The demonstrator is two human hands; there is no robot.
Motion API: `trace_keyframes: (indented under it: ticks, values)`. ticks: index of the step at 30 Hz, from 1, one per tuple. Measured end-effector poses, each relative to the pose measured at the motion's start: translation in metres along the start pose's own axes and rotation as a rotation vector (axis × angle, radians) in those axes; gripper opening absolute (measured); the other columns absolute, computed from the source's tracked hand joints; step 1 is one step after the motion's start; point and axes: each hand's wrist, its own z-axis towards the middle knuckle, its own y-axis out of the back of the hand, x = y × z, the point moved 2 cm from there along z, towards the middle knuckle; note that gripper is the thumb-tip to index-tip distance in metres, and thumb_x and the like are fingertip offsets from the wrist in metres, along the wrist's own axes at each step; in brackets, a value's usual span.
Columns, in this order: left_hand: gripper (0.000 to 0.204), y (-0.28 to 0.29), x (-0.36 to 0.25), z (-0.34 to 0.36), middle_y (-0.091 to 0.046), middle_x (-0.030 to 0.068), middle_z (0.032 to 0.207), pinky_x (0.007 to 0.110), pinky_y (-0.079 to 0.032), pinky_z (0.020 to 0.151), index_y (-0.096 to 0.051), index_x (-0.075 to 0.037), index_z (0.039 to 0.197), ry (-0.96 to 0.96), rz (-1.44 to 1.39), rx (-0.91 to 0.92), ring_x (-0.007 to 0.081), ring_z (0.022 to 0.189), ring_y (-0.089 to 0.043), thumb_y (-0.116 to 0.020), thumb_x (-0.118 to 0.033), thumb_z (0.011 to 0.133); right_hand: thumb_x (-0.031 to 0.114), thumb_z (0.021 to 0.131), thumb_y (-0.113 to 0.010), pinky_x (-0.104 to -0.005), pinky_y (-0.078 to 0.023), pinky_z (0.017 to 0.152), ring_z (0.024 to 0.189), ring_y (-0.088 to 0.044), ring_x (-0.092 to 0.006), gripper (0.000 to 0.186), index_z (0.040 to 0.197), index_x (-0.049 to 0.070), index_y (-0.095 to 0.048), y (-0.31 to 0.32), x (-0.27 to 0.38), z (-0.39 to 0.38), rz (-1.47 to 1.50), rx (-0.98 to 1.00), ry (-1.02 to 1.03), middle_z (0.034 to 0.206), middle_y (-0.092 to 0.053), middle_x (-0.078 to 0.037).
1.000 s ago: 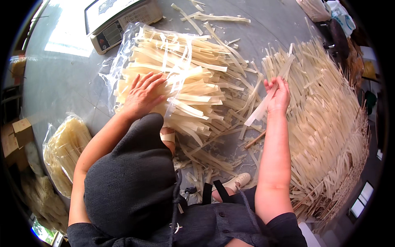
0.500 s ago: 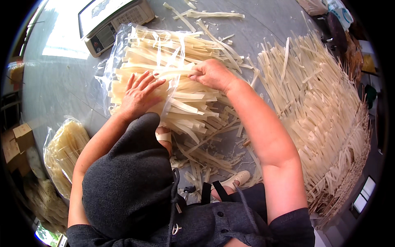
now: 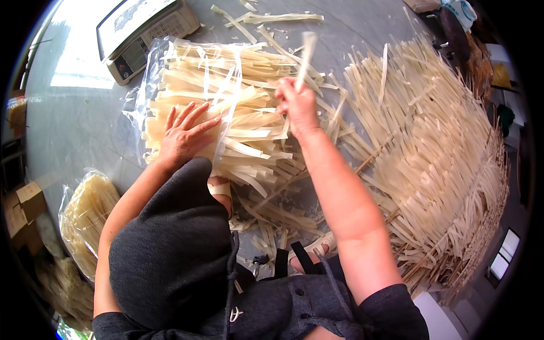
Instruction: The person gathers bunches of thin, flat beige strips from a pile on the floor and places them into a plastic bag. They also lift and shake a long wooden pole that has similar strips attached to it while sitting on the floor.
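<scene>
A thick bundle of pale flat dried noodles (image 3: 260, 119) lies in a clear plastic bag (image 3: 136, 105) with its right end open. My left hand (image 3: 186, 135) rests on the bag with its fingers spread over the noodles. To the right of it, above the noodle ends, my right hand (image 3: 297, 107) is closed around a single noodle strip (image 3: 307, 54). That strip stands up from the fist, its upper end smeared by motion. Another length shows below the fist.
A digital scale (image 3: 136, 54) stands at the far left. On the right spreads a large heap of noodles (image 3: 436, 136) with thin sticks along its edge. A second filled bag (image 3: 90, 212) lies at the left. Broken strips (image 3: 277, 209) litter the floor near my feet.
My right hand has moved slightly right and turned upward, lifting the strip off the bundle. The strip lay flat across the bag before. My left hand has stayed on the bag.
</scene>
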Motion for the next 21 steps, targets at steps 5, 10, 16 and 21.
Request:
trace_keyframes:
  ticks: [5, 10, 16, 21]
  values:
    - [0.046, 0.003, 0.0, 0.003, -0.043, -0.0007, 0.144, 0.049, -0.015, 0.114, -0.056, -0.038, 0.128, -0.008, -0.024, 0.006, 0.0266, 0.136, -0.034, -0.066, -0.029, 0.084, 0.017, 0.09, -0.06, -0.0186, -0.027, 0.031, 0.042, -0.039, -0.003, 0.016, 0.082, 0.004, -0.056, 0.094, 0.025, -0.011, -0.028, -0.381, -0.103, 0.062, -0.055, -0.003]
    - [0.046, 0.004, 0.0, 0.003, -0.042, 0.0027, 0.145, 0.048, -0.015, 0.114, -0.057, -0.035, 0.128, -0.012, -0.015, 0.03, 0.0285, 0.137, -0.032, -0.066, -0.025, 0.084, 0.02, 0.091, -0.052, -0.0308, -0.049, 0.064, 0.056, -0.058, -0.0132, 0.023, 0.094, 0.002, -0.065, 0.095, 0.009, -0.009, -0.548, 0.034, 0.024, 0.071, -0.067, -0.003]
    - [0.048, 0.015, -0.007, 0.003, -0.039, 0.0048, 0.146, 0.049, -0.016, 0.114, -0.055, -0.032, 0.13, 0.029, -0.027, 0.146, 0.0297, 0.138, -0.03, -0.066, -0.023, 0.084, 0.021, 0.09, -0.052, -0.0378, -0.052, 0.074, 0.073, -0.067, -0.0288, 0.019, 0.093, 0.009, -0.067, 0.07, 0.009, 0.088, -0.913, -0.142, 0.303, 0.078, -0.068, -0.011]
    - [0.05, 0.011, -0.008, 0.002, -0.038, 0.0056, 0.147, 0.05, -0.017, 0.114, -0.054, -0.031, 0.131, 0.067, -0.06, 0.174, 0.0304, 0.139, -0.029, -0.066, -0.022, 0.083, 0.025, 0.083, -0.06, -0.0422, -0.05, 0.085, 0.102, -0.06, -0.0346, 0.027, 0.108, 0.014, -0.06, 0.068, -0.036, 0.142, -1.497, -0.141, 0.074, 0.116, -0.06, -0.015]
